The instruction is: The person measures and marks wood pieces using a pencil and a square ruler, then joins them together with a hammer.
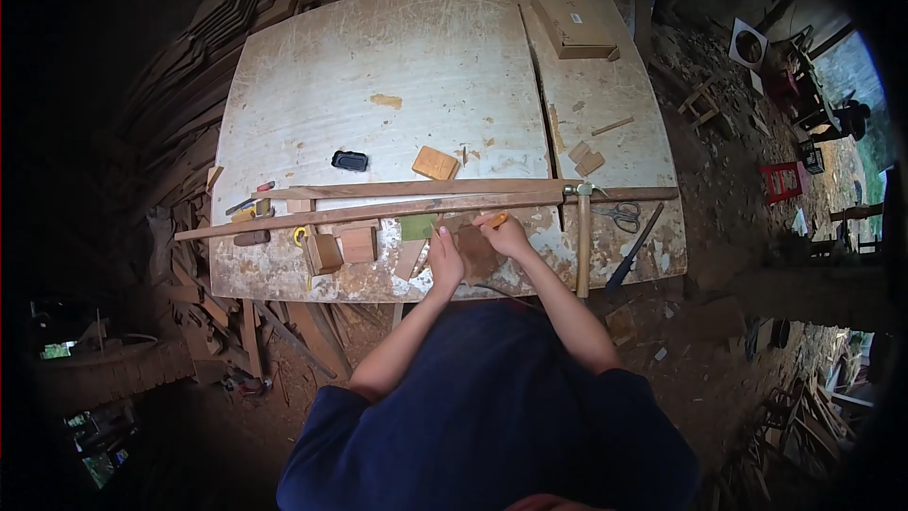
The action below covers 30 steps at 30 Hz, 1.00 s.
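Note:
My left hand [446, 260] lies at the near edge of the worktable, fingers pointing away from me and close together beside a green square piece [416, 227]. A thin pale tip shows at its fingertips; I cannot make out what it is. My right hand [509, 238] is closed around a small tool with an orange-yellow handle [497, 220]; its working end is hidden. Between the hands lies a dark brown patch [478, 251] on the tabletop. Just beyond them, two long wooden strips [378, 213] run across the table. A pale wood piece [409, 258] lies left of my left hand.
Wooden blocks [357, 244] and a yellow tape measure [300, 235] are at left. A hammer [584, 237], scissors [619, 217] and a dark-handled file [621, 272] lie at right. Farther off are a black tray [350, 161], a wood block [435, 163] and a cardboard box [573, 26].

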{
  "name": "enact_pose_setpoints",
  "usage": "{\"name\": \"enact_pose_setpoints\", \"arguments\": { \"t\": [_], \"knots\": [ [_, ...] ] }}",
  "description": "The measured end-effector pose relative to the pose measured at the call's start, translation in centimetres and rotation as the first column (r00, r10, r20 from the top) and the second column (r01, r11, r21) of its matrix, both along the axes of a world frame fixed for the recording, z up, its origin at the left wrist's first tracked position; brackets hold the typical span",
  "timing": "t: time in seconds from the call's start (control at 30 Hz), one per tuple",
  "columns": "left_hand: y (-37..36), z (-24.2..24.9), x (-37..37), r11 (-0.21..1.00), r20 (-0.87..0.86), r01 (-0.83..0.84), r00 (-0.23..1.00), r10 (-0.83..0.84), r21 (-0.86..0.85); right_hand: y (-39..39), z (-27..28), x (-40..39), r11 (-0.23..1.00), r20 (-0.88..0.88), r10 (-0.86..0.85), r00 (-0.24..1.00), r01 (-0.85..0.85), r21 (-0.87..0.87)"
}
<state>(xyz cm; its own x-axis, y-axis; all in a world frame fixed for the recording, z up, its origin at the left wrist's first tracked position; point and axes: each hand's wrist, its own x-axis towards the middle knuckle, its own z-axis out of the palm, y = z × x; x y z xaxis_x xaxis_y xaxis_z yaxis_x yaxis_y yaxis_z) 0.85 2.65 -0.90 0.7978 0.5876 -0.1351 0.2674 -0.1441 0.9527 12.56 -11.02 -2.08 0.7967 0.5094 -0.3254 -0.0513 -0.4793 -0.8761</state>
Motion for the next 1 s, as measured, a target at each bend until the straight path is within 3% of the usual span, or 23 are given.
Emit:
{"name": "enact_pose_setpoints", "arguments": {
  "t": [0.07,0.17,0.27,0.3,0.4,0.43,0.53,0.57,0.67,0.8,0.87,0.9,1.0],
  "knots": [
    [-0.1,-0.4,-0.1,0.998,-0.003,-0.012,1.000,0.012,0.067,-0.6,0.2,0.0,0.999,-0.061,0.027,0.998,-0.025,0.037],
    [-0.2,0.0,-0.3,0.997,0.024,-0.028,0.999,0.026,0.068,-0.1,6.5,-2.7,0.962,-0.040,0.126,0.991,-0.112,0.251],
    [-0.6,1.3,0.0,0.999,0.039,-0.028,0.999,0.027,0.038,-1.2,1.6,-1.8,0.998,0.023,0.008,1.000,-0.010,0.066],
    [-0.5,1.4,0.0,0.999,0.037,-0.035,0.999,0.033,0.034,-1.2,1.1,-1.5,0.991,-0.020,-0.079,0.997,0.076,-0.107],
    [-0.7,0.4,1.1,0.986,0.055,-0.041,0.998,0.033,0.160,-1.5,1.1,-2.9,0.985,0.054,-0.036,0.998,0.045,-0.166],
    [-0.8,0.9,1.2,0.991,0.034,-0.025,0.999,0.021,0.134,-1.5,3.4,-4.0,0.999,0.101,-0.030,0.994,0.034,-0.038],
    [-1.0,1.7,1.8,0.995,0.006,0.009,1.000,-0.010,0.097,-2.1,3.0,-4.4,0.946,0.013,-0.106,0.994,0.097,0.309],
    [-1.1,1.7,1.9,0.993,0.020,0.003,1.000,-0.005,0.115,-2.8,1.9,-3.8,0.973,0.059,-0.110,0.992,0.096,0.208],
    [-1.6,2.2,2.3,0.988,0.036,-0.004,0.999,-0.002,0.154,-3.8,-3.2,-2.5,0.991,-0.076,-0.127,0.989,0.129,0.030],
    [-1.6,3.1,2.6,0.988,-0.089,0.058,0.995,-0.046,0.146,-3.5,6.5,-3.4,0.942,-0.220,-0.035,0.975,0.106,0.317],
    [-1.9,2.2,2.8,0.987,0.001,0.021,1.000,-0.021,0.157,-3.8,-1.3,-3.1,0.968,-0.077,-0.120,0.990,0.134,0.214],
    [-1.8,2.2,2.9,0.986,0.046,-0.002,0.999,-0.006,0.164,-3.4,-1.7,-2.9,0.974,-0.002,-0.153,0.988,0.151,0.167],
    [-1.0,2.0,2.9,0.970,0.004,0.071,0.997,-0.074,0.232,-4.3,-1.2,-2.5,0.993,-0.141,-0.041,0.989,0.056,0.101]
  ]
}}
